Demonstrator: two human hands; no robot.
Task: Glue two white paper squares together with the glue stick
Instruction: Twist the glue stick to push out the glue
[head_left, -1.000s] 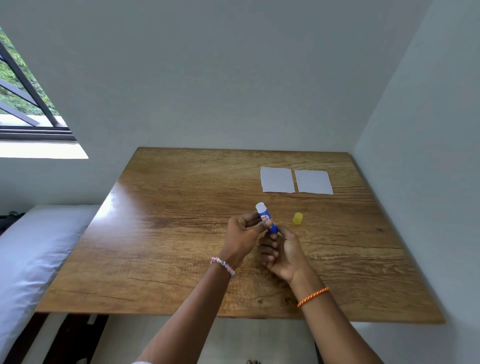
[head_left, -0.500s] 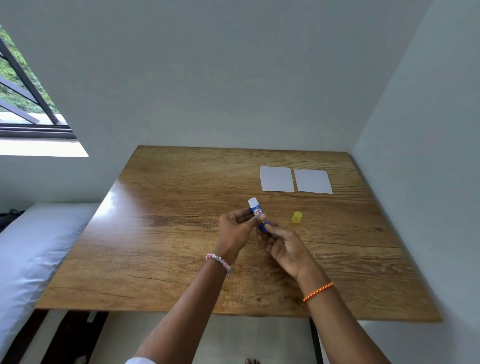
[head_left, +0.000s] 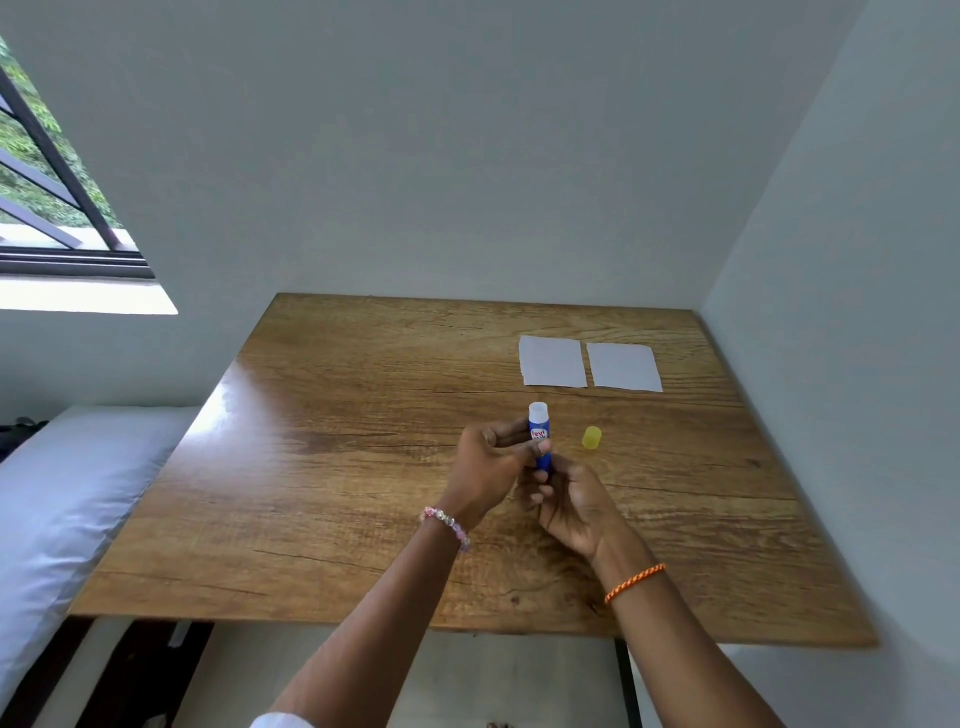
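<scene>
A blue glue stick with a white open top stands nearly upright above the wooden table. My left hand grips its middle between thumb and fingers. My right hand pinches its bottom end from below. The yellow cap lies on the table just to the right of the stick. Two white paper squares lie flat side by side at the far right, with a narrow gap between them.
The table sits in a corner, with walls along its far and right edges. A bed with a pale sheet runs along the table's left side. A window is at the upper left.
The glue stick has been turned from a left tilt to nearly upright. My right hand's fingers have closed in around its base. The papers and cap have not moved.
</scene>
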